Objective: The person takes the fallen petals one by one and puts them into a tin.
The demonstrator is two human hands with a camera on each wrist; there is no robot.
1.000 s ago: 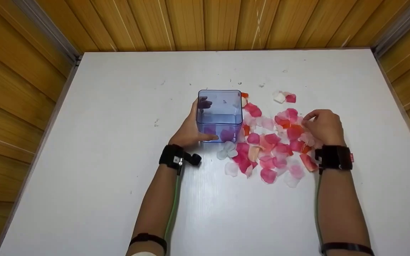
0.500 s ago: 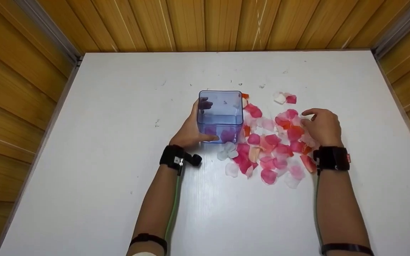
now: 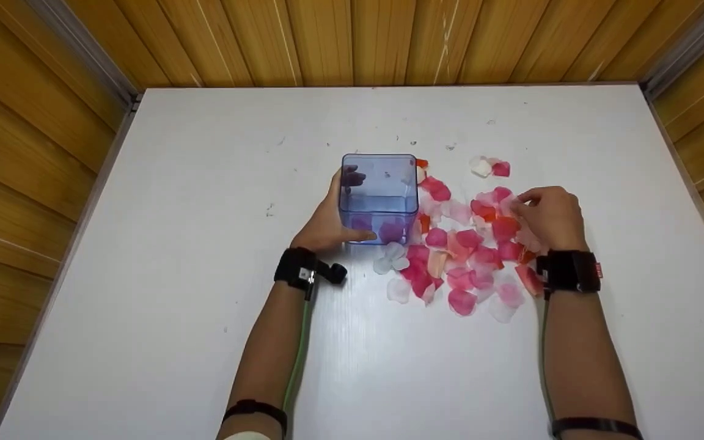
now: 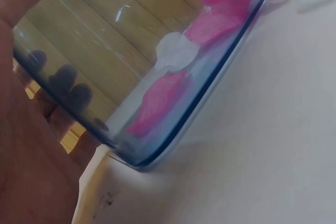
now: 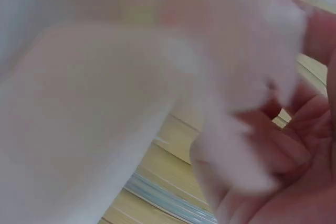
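Note:
My left hand (image 3: pixel 322 223) grips a see-through blue plastic box (image 3: pixel 379 183) by its left side, thumb across the front and fingers behind. Pink and white petals (image 4: pixel 160 100) show through its wall in the left wrist view. To the right lies a loose spread of pink, red, orange and white artificial petals (image 3: pixel 462 238). At the right edge of this spread my right hand (image 3: pixel 552 214) pinches a pale pink petal (image 3: pixel 506 205) between thumb and forefinger. Close up in the right wrist view, that pale petal (image 5: pixel 236 77) is blurred and hides part of the fingers.
A small group of white and pink petals (image 3: pixel 490 167) lies apart, behind the main spread. White petals (image 3: pixel 391 259) lie in front of the box. The white table (image 3: pixel 205 183) ends against wood-panelled walls (image 3: pixel 382 43) at the back and sides.
The right hand has shifted slightly left; its thumb and forefinger parted, then closed on a pale pink petal. The left hand and the box stay in place.

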